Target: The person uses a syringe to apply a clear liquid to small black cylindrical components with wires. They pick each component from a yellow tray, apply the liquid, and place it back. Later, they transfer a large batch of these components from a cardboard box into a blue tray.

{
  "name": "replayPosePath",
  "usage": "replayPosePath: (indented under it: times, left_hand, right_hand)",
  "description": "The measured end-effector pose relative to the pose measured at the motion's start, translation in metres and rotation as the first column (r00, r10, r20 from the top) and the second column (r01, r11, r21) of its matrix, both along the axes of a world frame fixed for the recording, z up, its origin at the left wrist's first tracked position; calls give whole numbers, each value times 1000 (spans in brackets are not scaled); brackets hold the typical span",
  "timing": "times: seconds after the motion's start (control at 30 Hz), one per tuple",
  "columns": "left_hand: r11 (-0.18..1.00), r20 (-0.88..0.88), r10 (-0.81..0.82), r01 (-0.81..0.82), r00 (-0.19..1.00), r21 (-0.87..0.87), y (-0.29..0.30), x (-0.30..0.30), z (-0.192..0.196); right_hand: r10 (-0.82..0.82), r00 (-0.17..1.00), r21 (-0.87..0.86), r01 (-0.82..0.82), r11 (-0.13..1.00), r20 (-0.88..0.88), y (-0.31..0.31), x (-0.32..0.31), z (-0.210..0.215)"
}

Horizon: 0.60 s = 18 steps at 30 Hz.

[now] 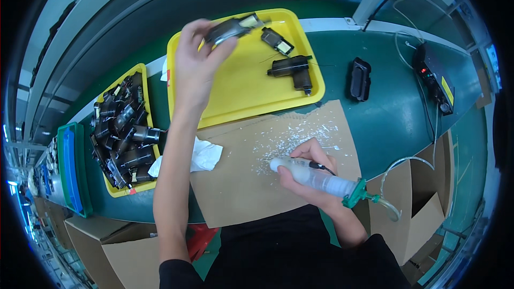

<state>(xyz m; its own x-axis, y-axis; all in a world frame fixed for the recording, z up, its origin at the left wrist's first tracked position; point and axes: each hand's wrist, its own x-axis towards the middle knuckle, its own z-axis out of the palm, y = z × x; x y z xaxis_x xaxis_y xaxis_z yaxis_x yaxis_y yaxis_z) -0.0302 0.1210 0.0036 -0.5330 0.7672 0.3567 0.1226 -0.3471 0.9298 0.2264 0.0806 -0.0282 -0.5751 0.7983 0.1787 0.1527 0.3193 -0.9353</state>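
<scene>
In the upper middle of the frame, the left hand (201,48) pinches a black device housing (233,28) between thumb and fingers, raised above the upper-left part of a yellow plastic tray (230,88); the housing is slightly blurred and shows a cream label. Toward the tray's right side lie a labelled black housing (277,41) and, below it, two dark housings (289,66) touching each other.

Right of centre and lower down, the right hand (310,175) is closed around a dispensing syringe (337,184), tilted with its white front end toward the upper left. A green adapter cap (353,195) sits on its rear end, with a clear tube (407,159) looping off to the right. Beneath lies a cardboard sheet (241,198) scattered with white specks, a crumpled white tissue (206,155) at its left edge.

At the left, a yellow bin (148,101) is heaped with dark housings (134,156). At the right, an open black case (359,79) lies on the green tabletop (393,112), near a black control box (432,77) with a red light.
</scene>
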Motion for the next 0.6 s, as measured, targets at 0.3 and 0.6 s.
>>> replayPosePath:
  times: [0.3,0.6]
  left_hand:
    - [873,600,-446,472,664,126,-69,7,-13]
    - [937,435,-271,339,859,-87,-83,25,6]
  right_hand:
    - [8,994,-1,-8,1000,108,3,4,13]
    - [-66,998,93,67,993,-6,17,6,46]
